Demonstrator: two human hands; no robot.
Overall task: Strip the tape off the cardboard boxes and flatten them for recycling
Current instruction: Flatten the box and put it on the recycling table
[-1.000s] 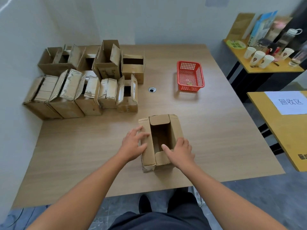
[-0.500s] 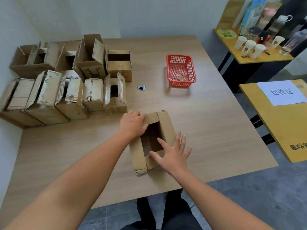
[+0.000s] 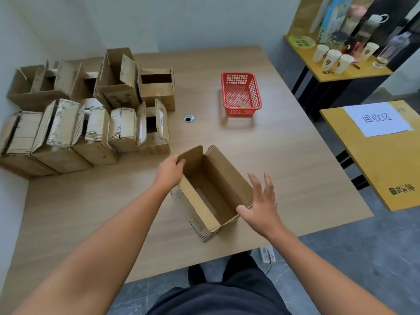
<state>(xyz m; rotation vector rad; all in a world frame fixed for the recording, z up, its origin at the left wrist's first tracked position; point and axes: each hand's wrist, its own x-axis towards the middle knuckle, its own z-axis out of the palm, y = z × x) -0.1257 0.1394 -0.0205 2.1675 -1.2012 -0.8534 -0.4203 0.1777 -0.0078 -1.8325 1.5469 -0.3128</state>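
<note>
An open brown cardboard box [image 3: 218, 178] stands near the front of the wooden table [image 3: 284, 155], turned at an angle, its flaps up and its inside bare. My left hand [image 3: 169, 170] grips the far-left flap, fingers curled over its edge. My right hand [image 3: 261, 202] has spread, straight fingers; its thumb touches the box's near-right corner. Strips of torn tape show along the box's near-left outer edge [image 3: 193, 221].
Several more cardboard boxes [image 3: 91, 114] crowd the table's left side against the wall. A red plastic basket [image 3: 241, 94] sits beyond, right of a cable hole [image 3: 188, 118]. A yellow side table with a paper sign [image 3: 377, 119] stands at right; paper cups [image 3: 334, 59] on another behind.
The box has been turned and tilted. My left hand moved from the box's left wall to the far flap. My right hand left the near flap and opened beside the near-right corner.
</note>
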